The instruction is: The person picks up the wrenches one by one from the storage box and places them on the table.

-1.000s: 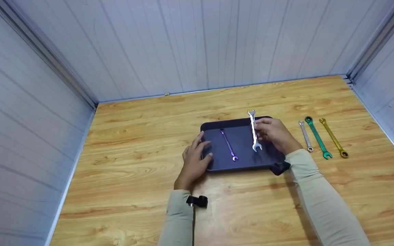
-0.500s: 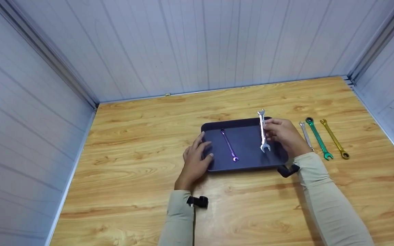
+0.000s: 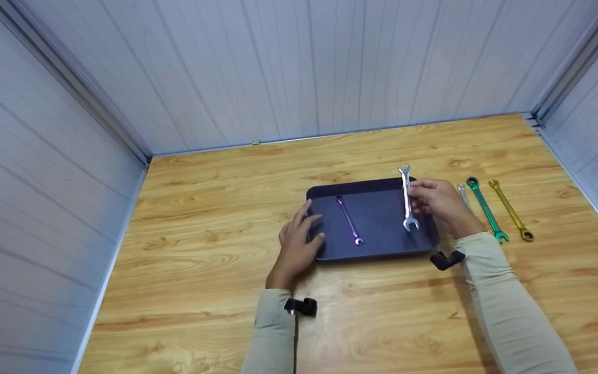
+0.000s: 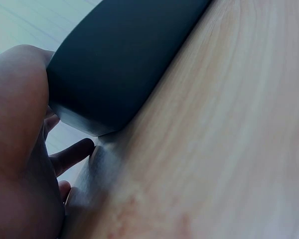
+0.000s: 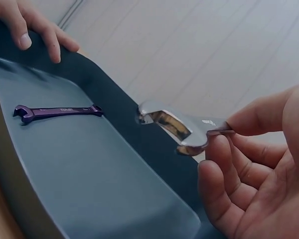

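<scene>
My right hand (image 3: 444, 205) pinches a silver double open-end wrench (image 3: 407, 200) by its shank, above the right part of a dark tray (image 3: 377, 249). In the right wrist view, one jaw end of that silver wrench (image 5: 174, 127) points toward the camera, with thumb and fingers on its shank. A purple combination wrench (image 3: 349, 221) lies inside the tray, left of its middle. At the tray's left side, my left hand (image 3: 296, 241) holds the wall, some fingers over the rim. The left wrist view shows other fingers (image 4: 72, 157) outside the tray's corner.
To the tray's right lie a small silver wrench (image 3: 463, 194), partly behind the right hand, a green wrench (image 3: 485, 208) and a yellow wrench (image 3: 511, 210). Pale panel walls (image 3: 278, 67) border the wooden table (image 3: 200, 218) at the back and sides.
My right hand has carried the silver double open-end wrench rightward over the tray, now covering part of the small silver wrench. The left hand and purple wrench stay almost in place.
</scene>
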A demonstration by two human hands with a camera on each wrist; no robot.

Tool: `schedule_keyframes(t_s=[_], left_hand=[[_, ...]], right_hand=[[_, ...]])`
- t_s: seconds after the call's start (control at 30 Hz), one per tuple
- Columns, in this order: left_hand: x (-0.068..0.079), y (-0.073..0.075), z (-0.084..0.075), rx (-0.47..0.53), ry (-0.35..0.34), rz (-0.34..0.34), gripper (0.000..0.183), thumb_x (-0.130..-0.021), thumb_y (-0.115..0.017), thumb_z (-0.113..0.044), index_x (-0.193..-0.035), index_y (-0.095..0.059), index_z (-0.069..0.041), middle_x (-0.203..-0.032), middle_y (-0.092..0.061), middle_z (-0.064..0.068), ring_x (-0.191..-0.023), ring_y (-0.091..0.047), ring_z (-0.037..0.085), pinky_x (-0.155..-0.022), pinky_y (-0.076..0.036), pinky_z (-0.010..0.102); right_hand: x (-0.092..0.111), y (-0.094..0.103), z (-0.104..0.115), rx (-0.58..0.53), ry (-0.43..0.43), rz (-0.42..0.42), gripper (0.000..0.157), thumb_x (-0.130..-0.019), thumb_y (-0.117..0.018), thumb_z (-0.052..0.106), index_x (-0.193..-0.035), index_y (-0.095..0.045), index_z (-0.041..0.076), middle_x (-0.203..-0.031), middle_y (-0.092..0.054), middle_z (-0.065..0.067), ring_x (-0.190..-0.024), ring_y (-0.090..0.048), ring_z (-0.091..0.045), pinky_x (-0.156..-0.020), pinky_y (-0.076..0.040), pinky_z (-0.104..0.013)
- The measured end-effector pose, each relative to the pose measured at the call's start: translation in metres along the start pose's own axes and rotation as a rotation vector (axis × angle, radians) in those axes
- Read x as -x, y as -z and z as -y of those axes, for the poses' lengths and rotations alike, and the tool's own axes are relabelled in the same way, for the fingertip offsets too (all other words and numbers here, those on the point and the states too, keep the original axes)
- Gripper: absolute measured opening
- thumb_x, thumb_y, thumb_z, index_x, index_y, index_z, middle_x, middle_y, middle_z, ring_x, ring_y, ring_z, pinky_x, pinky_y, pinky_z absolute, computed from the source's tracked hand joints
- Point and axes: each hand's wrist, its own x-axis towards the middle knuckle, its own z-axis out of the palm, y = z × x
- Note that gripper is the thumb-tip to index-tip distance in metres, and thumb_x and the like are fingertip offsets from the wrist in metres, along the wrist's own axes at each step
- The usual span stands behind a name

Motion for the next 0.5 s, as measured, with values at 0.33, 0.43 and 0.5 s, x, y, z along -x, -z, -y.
schedule_keyframes(t_s=[0.33,0.43,0.5], left_hand=[[-0.001,-0.001,0.0,-0.012,-0.01,-0.003,0.045,-0.095,-0.062,-0.025,-0.138,-0.059,-0.013,-0.165,-0.02,-0.008,-0.145,-0.032,0.017,-0.115,-0.008,0.055],[-0.001,-0.001,0.001,-0.01,-0.004,-0.002,0.045,-0.095,-0.062,-0.025,-0.138,-0.059,-0.013,-0.165,-0.02,-0.009,-0.145,-0.031,0.017,-0.115,-0.007,0.054],[-0.001,-0.001,0.001,-0.01,-0.001,0.0,0.045,-0.096,-0.062,-0.025,-0.138,-0.059,-0.013,-0.165,-0.02,-0.009,-0.146,-0.03,0.016,-0.115,-0.007,0.053]], right_hand=[[0.008,0.015,0.006,-0.046,0.001,-0.011,0.03,-0.098,-0.064,0.013,-0.119,-0.058,-0.009,-0.078,-0.065,-0.002,-0.067,-0.06,-0.011,-0.064,-0.053,-0.024],[0.01,0.019,0.007,-0.059,0.002,-0.013,0.03,-0.098,-0.064,0.013,-0.118,-0.059,-0.008,-0.079,-0.066,-0.003,-0.066,-0.06,-0.012,-0.063,-0.054,-0.024],[0.01,0.022,0.006,-0.057,0.004,-0.012,0.027,-0.099,-0.064,0.014,-0.117,-0.06,-0.006,-0.08,-0.065,-0.003,-0.067,-0.06,-0.012,-0.064,-0.054,-0.025]])
